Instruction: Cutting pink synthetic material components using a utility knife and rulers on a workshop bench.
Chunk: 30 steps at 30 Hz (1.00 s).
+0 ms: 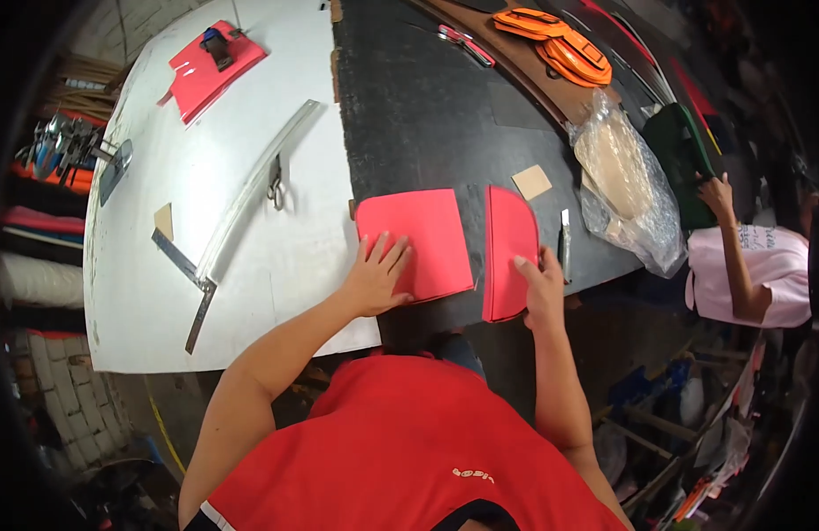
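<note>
My left hand (380, 276) lies with spread fingers on a squarish red panel (431, 234) with one rounded corner, near the table's front edge. To its right, a narrower red piece (507, 243) with a rounded outer edge stands apart from the panel by a dark gap. It looks layered along its straight side. My right hand (544, 288) grips its right edge, thumb on top and the other fingers mostly hidden at the side or below. Just right of that hand lies a utility knife (565, 243). A small tan square (531, 182) rests behind the narrow piece.
Left, on the white tabletop (312, 203), are a long metal ruler (259, 177), a square (192, 274), scissors (276, 181) and red pieces (216, 66). On the black side are a plastic-wrapped bundle (622, 177), orange pieces (564, 44) and a red-handled tool (467, 46). A co-worker's hand (717, 196) touches a green piece (679, 150).
</note>
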### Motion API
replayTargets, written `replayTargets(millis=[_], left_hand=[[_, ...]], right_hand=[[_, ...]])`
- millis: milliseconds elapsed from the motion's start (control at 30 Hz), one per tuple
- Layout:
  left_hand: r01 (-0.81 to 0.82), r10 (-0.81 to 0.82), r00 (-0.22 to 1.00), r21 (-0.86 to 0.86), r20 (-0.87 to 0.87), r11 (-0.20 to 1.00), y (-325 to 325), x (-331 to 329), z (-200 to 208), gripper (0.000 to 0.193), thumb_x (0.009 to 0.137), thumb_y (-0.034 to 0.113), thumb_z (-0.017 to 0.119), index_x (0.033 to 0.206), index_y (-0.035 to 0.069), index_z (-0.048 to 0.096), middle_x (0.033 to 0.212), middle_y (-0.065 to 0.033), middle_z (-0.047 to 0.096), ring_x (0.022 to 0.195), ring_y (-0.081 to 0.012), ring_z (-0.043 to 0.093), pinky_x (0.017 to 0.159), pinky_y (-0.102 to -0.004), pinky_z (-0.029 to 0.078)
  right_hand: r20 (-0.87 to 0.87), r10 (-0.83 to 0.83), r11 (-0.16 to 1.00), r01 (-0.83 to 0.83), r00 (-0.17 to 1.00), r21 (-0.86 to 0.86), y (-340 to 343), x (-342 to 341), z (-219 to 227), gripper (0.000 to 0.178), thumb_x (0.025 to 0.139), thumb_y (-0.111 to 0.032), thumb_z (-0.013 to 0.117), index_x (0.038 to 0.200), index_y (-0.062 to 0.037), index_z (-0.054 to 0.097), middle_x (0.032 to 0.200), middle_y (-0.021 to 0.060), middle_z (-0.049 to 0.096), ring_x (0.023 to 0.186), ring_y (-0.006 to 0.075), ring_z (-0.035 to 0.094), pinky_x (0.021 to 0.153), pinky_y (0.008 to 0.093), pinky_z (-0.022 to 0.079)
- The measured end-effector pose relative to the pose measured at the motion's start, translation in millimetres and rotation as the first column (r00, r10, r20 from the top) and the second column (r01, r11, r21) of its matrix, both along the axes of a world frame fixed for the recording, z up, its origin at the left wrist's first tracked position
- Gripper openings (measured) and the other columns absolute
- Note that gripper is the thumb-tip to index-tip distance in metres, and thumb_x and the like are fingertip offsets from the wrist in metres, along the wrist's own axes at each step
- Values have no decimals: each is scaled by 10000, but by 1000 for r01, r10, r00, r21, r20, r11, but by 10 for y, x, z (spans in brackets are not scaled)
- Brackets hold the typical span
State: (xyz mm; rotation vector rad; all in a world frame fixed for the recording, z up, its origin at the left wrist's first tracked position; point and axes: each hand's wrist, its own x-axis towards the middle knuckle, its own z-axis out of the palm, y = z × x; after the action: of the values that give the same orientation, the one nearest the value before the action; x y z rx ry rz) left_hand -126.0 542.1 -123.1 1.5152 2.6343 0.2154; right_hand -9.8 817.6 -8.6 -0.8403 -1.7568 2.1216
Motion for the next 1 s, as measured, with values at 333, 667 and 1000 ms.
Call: replayTargets(millis=[333,667,1000], left_hand=[[-496,357,858,420,369,760,-224,96,-151,776,948,479,576,1475,-44,350,1520,-256,357,1406,-427,338,1158,-534,259],[-983,238,11,-33,971,180,-189,-47,3,626,917,347,663,1319,-111,520,1060,-191,688,961,-243,667,845,-321,510],[-957,80,-49,-70,996,282,-21,-216,-339,407,866,214,685,1095,-107,589,1030,-182,669,826,-214,650,669,-351,521]], right_hand=[[-174,177,982,-186,969,-37,-619,-573,736,396,893,-92,675,1234,43,527,1121,106,625,978,151,617,879,297,498],[436,-35,798,-238,899,554,-306,-556,-1291,678,822,-467,754,1160,102,606,1072,245,680,981,310,668,846,399,512],[542,90,847,-350,836,399,-196,-887,-1385,718,729,-559,819,1028,74,662,935,168,703,826,222,672,740,365,541]])
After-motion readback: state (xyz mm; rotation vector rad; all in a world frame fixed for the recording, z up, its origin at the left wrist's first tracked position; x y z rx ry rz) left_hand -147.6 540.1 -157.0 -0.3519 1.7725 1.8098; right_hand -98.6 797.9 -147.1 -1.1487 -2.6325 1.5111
